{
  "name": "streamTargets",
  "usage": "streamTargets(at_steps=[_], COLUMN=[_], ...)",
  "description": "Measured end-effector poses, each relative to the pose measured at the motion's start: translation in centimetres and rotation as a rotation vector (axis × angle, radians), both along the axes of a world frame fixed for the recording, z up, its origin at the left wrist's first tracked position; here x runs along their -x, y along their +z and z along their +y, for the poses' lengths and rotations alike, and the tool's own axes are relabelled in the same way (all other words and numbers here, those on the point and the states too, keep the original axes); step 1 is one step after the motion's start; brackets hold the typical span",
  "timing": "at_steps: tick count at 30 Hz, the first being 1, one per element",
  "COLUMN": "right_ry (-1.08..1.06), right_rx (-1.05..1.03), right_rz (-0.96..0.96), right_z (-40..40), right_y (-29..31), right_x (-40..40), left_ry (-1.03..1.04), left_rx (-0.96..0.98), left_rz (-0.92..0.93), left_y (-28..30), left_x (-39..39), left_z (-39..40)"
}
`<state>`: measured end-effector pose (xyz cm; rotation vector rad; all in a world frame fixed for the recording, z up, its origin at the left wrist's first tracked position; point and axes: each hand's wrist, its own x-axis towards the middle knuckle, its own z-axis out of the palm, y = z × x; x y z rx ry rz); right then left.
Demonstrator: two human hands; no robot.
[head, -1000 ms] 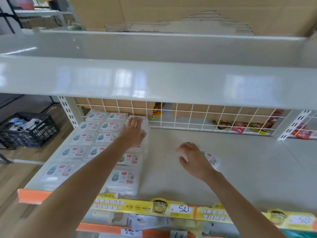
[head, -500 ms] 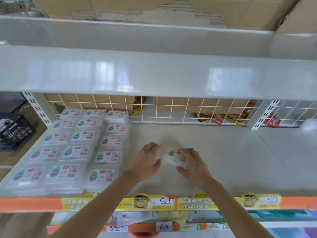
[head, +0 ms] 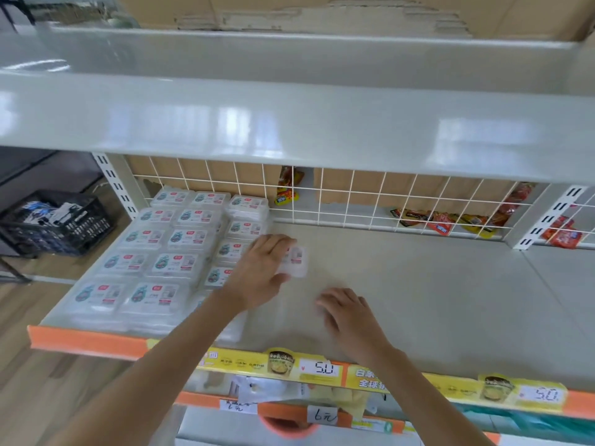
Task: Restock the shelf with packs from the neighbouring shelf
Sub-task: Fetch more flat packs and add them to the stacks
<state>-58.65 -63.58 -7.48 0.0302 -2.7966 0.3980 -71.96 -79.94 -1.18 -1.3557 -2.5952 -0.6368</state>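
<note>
Clear plastic packs with white labels (head: 175, 239) lie in three rows on the left part of the grey shelf (head: 434, 300). My left hand (head: 262, 268) grips one such pack (head: 295, 261) just right of the third row, low over the shelf. My right hand (head: 349, 312) hovers palm down nearer the front edge, to the right of the left hand, fingers apart and holding nothing.
A white wire grid (head: 370, 201) backs the shelf, with red and yellow snack packets (head: 441, 220) behind it. An upper shelf (head: 289, 123) overhangs. Yellow price labels (head: 322, 368) line the orange front edge. A black crate (head: 54, 223) stands on the floor at left.
The pack passed from between both hands to my left hand, which carried it left and back toward the rows. My right hand let go and drew away.
</note>
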Motion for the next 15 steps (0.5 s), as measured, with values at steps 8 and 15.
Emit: streamTargets(at_steps=[8, 15], right_ry=[-0.070, -0.085], right_rx=[0.054, 0.060], right_rz=[-0.001, -0.022], right_z=[-2.2, -2.4], right_y=[-0.3, 0.2], right_x=[0.9, 0.7], left_ry=[0.203, 0.211], left_rx=[0.137, 0.160], left_rz=[-0.114, -0.036], left_y=[1.7, 1.2], left_x=[6.7, 5.7], left_z=[-3.1, -1.8])
